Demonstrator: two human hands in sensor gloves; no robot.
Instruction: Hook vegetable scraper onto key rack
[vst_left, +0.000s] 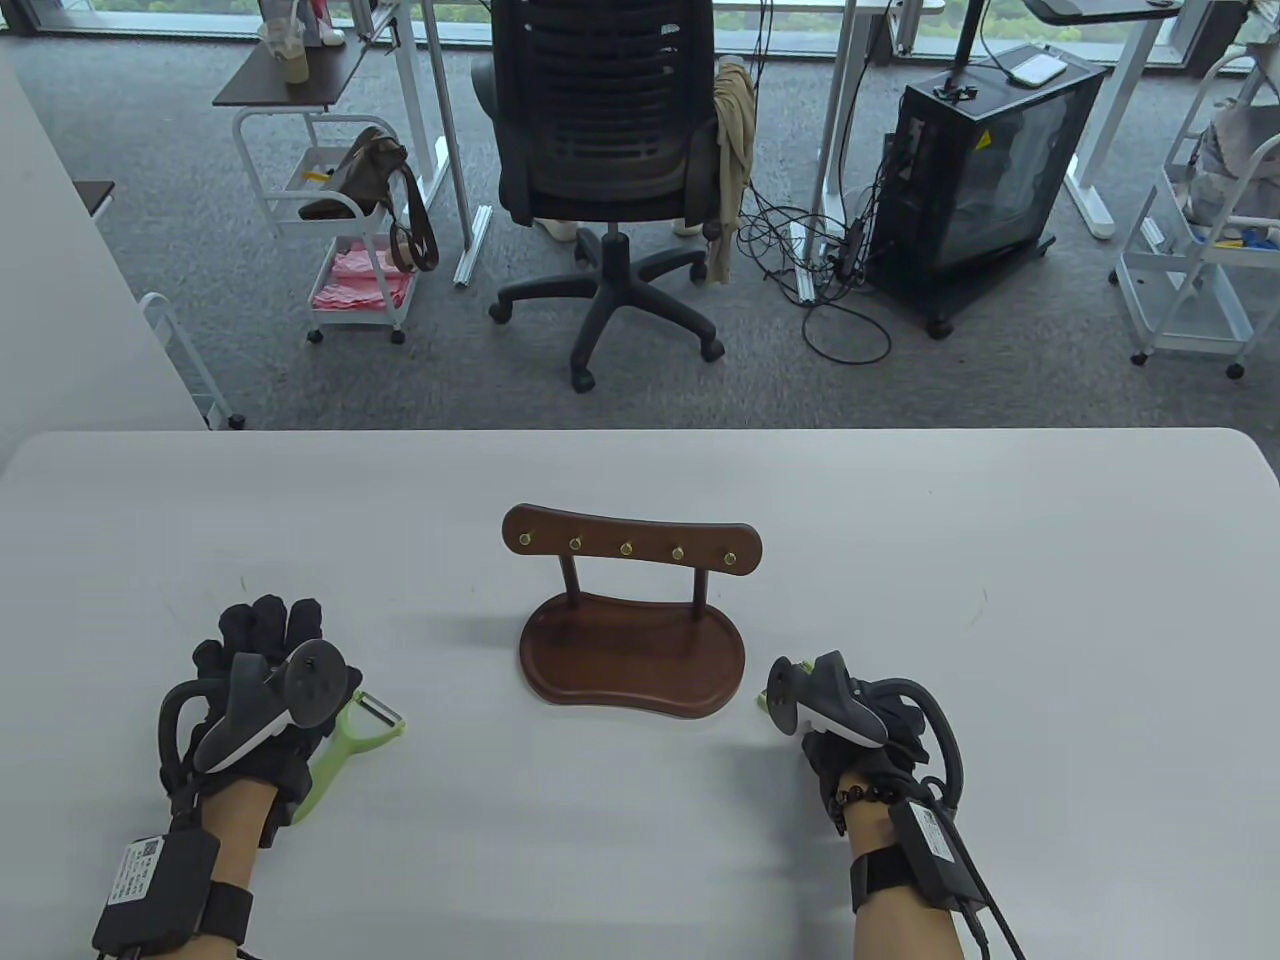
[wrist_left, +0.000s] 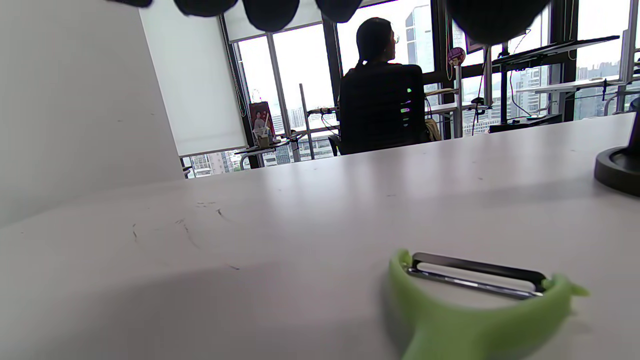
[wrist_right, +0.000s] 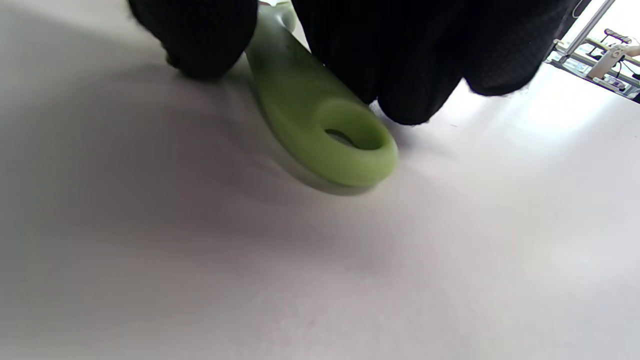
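A brown wooden key rack (vst_left: 631, 545) with several brass hooks stands on its kidney-shaped base (vst_left: 632, 655) at the table's middle. A green vegetable scraper (vst_left: 350, 740) lies flat on the table by my left hand (vst_left: 265, 630), which rests with fingers stretched out, partly over its handle. The blade end shows in the left wrist view (wrist_left: 475, 320). My right hand (vst_left: 800, 700) grips a second green scraper (wrist_right: 300, 110) by the handle, low at the table; its ring-hole end (wrist_right: 350, 137) sticks out from my fingers (wrist_right: 410, 60). A green tip (vst_left: 763, 700) shows right of the rack base.
The white table (vst_left: 1000, 560) stretches wide behind and beside the rack. The rack's base edge shows at the right of the left wrist view (wrist_left: 617, 170). An office chair (vst_left: 610, 150) and carts stand on the floor beyond the table's far edge.
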